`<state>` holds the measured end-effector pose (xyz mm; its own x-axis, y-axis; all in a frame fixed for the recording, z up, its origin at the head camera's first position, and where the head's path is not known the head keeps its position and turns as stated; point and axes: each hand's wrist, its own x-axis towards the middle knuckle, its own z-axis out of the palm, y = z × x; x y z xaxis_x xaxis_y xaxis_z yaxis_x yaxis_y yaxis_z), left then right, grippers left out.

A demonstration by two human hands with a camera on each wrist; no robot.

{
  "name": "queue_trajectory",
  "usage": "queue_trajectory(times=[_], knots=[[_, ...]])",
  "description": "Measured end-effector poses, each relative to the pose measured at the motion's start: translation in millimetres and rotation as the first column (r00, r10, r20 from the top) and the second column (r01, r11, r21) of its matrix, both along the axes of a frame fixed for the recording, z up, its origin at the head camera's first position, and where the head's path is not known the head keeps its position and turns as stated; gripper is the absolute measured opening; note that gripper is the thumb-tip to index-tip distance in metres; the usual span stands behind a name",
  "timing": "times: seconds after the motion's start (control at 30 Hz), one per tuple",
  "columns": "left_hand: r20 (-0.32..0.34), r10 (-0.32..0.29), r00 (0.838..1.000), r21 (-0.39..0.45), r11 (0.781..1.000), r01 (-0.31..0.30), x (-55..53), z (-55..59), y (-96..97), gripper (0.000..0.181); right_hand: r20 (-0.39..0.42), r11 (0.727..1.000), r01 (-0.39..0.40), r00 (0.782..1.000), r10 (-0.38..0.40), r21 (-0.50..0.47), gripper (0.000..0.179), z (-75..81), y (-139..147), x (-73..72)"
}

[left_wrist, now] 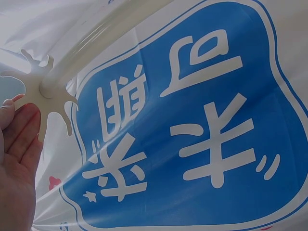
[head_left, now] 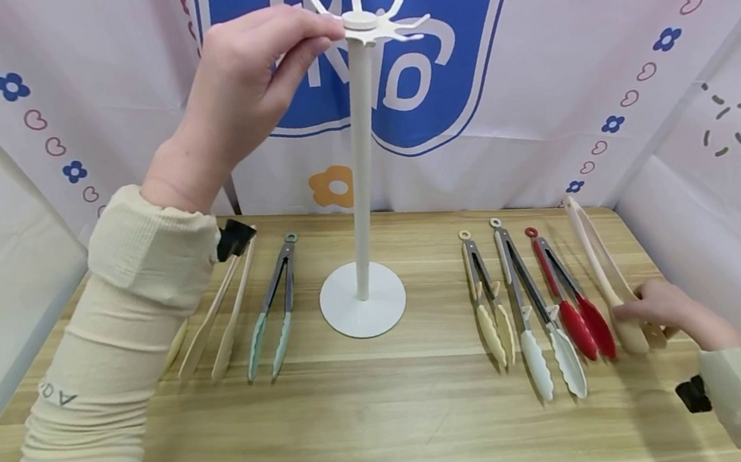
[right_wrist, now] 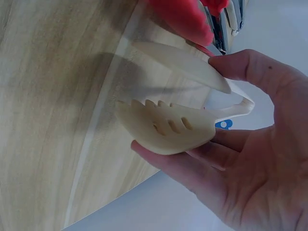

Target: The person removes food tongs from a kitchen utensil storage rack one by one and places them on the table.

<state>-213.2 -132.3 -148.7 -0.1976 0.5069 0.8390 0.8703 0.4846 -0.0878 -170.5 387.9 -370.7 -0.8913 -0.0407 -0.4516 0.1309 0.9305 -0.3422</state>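
Observation:
A white stand (head_left: 360, 154) with a ring of hooks at its top rises from a round base. My left hand (head_left: 258, 70) pinches one of those hooks between thumb and fingers; the left wrist view shows the hooked top (left_wrist: 41, 91) from below. At the far right of the table, my right hand (head_left: 665, 309) holds cream tongs (head_left: 595, 256) near their wide ends. In the right wrist view, the thumb lies on one head and the fingers support the slotted, toothed head (right_wrist: 166, 127). Red tongs (head_left: 573, 306) lie just left of that hand.
White-tipped tongs (head_left: 528, 304) and pale yellow tongs (head_left: 485, 298) lie between the stand and the red pair. Left of the base are mint-tipped tongs (head_left: 275, 306) and beige tongs (head_left: 227, 312), partly behind my left sleeve. A printed cloth (head_left: 529, 155) hangs behind the table.

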Motion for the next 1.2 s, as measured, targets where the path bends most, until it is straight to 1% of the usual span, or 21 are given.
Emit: queue_trajectory(times=[0.2, 0.73, 1.03, 1.1, 1.2], knots=[[0.004, -0.009, 1.000, 0.014, 1.000, 0.009, -0.1, -0.3, 0.4, 0.025, 0.047, 1.000, 0.008, 0.999, -0.008, -0.014, 0.036, -2.7, -1, 1.0], [0.013, -0.018, 1.000, 0.020, 1.000, 0.018, -0.2, -0.6, 0.0, 0.024, 0.112, 1.000, 0.022, 0.993, -0.024, 0.019, 0.035, -7.5, -4, 1.3], [-0.017, -0.012, 1.000, -0.005, 1.000, 0.012, -1.1, -0.3, -0.1, 0.025, 0.144, 1.000, 0.016, 0.989, -0.019, 0.024, 0.032, -10.8, -4, 1.0], [-0.006, -0.015, 1.000, 0.003, 1.000, 0.015, -1.0, -0.2, -0.1, 0.025, 0.148, 1.000, 0.021, 0.989, -0.023, 0.017, 0.032, -11.6, -3, 0.9], [-0.011, -0.012, 1.000, 0.002, 1.000, 0.012, -1.0, -0.1, -0.3, 0.025, 0.150, 0.999, 0.031, 0.988, -0.033, 0.015, 0.032, -11.7, -3, 0.7]])
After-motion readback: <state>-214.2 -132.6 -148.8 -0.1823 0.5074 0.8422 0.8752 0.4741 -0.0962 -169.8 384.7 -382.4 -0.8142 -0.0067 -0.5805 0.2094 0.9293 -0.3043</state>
